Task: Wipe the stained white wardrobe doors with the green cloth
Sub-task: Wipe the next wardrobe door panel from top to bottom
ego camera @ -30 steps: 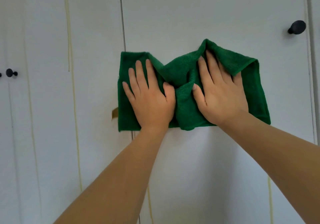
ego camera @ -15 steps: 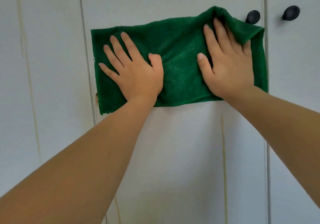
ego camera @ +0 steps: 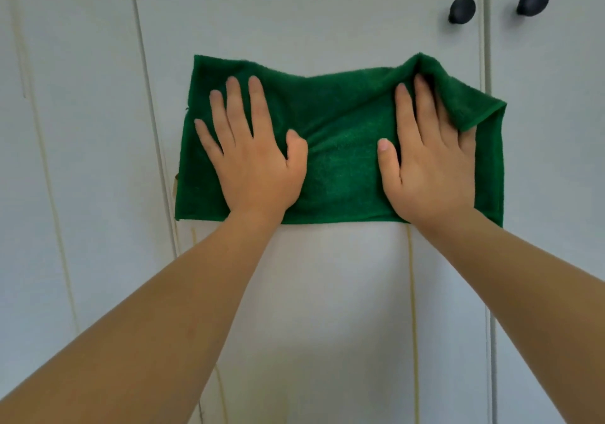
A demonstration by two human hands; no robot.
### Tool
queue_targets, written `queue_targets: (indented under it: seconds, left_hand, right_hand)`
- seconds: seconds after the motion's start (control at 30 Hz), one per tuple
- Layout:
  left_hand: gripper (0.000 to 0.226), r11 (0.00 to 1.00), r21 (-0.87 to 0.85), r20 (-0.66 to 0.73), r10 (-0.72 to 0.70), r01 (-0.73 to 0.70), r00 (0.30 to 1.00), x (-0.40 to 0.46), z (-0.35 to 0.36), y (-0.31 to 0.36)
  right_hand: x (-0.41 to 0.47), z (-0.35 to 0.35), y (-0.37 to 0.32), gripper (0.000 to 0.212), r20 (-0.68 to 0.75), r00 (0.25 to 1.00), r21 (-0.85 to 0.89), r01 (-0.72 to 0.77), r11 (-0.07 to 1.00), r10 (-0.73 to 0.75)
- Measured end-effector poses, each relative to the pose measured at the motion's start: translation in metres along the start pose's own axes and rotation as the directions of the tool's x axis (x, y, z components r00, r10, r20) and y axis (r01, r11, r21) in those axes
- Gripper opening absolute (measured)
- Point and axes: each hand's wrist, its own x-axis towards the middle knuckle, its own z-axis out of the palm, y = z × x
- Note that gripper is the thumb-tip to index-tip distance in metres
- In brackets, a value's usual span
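My left hand (ego camera: 252,158) and right hand (ego camera: 429,161) both lie flat with fingers straight, pressing the green cloth (ego camera: 340,158) against the middle wardrobe door (ego camera: 311,17); neither hand curls round it. The cloth feels soft, light and limp: its top right corner flops over my right fingertips (ego camera: 420,85). Pressure, I judge, not grip, holds it up. Yellowish streaks (ego camera: 413,309) run down the door below, and two dark knobs (ego camera: 461,9) sit near the upper right.

The green cloth (ego camera: 340,158) lies spread flat against the white wardrobe doors (ego camera: 311,24). Its upper right corner is folded over. Thin yellowish streaks run down the doors.
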Motion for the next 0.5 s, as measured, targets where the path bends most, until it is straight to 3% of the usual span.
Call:
queue_targets:
  seconds: [0.17,0.3,0.37,0.43,0.5]
  left_hand:
    - [0.083,0.987,-0.014,0.056,0.161,-0.161,0.985,0.003,-0.004,-0.011]
    - [0.079,0.886,-0.010,0.089,0.463,-0.464,0.882,0.019,-0.007,-0.041]
    - [0.075,0.838,-0.037,0.043,0.546,-0.545,0.837,0.029,-0.007,-0.054]
    - [0.070,0.822,-0.063,-0.024,0.566,-0.567,0.824,0.033,-0.003,-0.060]
    - [0.067,0.869,-0.073,-0.083,0.484,-0.490,0.871,0.030,-0.001,-0.061]
  right_hand:
    - [-0.006,0.002,-0.003,0.066,0.026,0.999,-0.030,-0.024,0.999,0.024]
    - [-0.001,0.005,-0.025,0.068,0.067,0.993,-0.051,-0.097,0.994,0.100]
    - [0.002,0.007,-0.039,0.069,0.076,0.990,-0.058,-0.114,0.992,0.119]
    - [0.003,0.008,-0.046,0.069,0.068,0.990,-0.059,-0.119,0.991,0.123]
    - [0.002,0.010,-0.047,0.069,0.058,0.991,-0.050,-0.121,0.991,0.123]
